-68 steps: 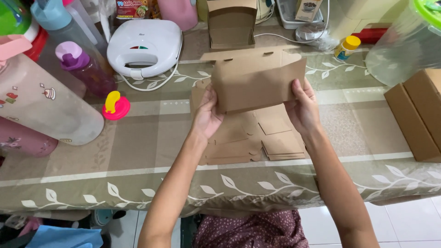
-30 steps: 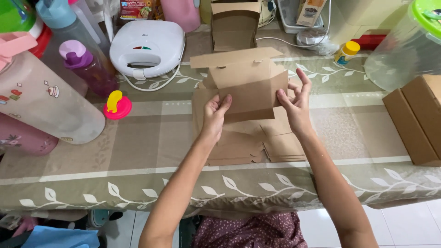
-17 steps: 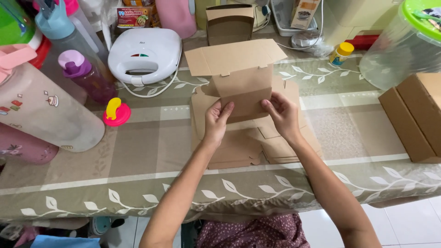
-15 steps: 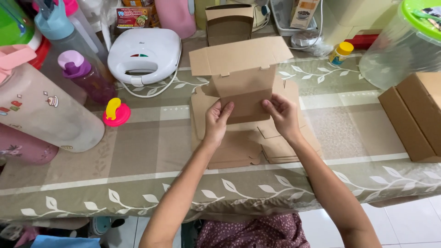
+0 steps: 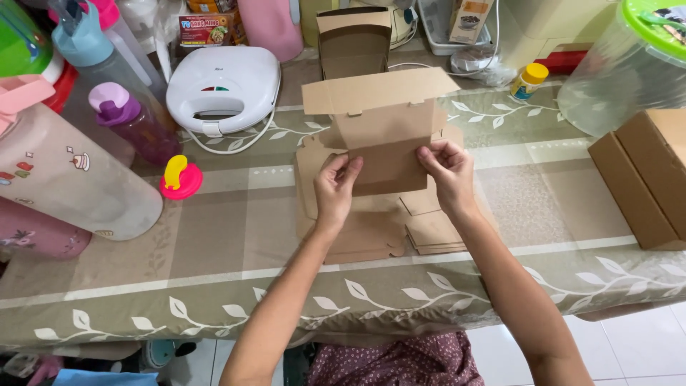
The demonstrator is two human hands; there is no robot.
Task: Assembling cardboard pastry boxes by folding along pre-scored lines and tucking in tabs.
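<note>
A brown cardboard box (image 5: 382, 129) is held upright in front of me, half folded, its lid flap standing open at the top. My left hand (image 5: 336, 187) pinches the lower left of its front panel. My right hand (image 5: 446, 171) grips the lower right corner of the same panel. Beneath the box lies a stack of flat unfolded box blanks (image 5: 371, 232) on the table. A finished open box (image 5: 355, 41) stands farther back.
The table has a leaf-patterned cloth (image 5: 214, 279). A white sandwich maker (image 5: 223, 87) and several water bottles (image 5: 118, 78) crowd the left. A pink-and-yellow cap (image 5: 179, 179) lies near them. Brown cartons (image 5: 647, 175) and a large clear jar (image 5: 629, 64) stand at the right.
The box was closed and held by its sides. It has since been lowered toward the stack, its lid flap has swung open upward, and both hands have moved to the front panel.
</note>
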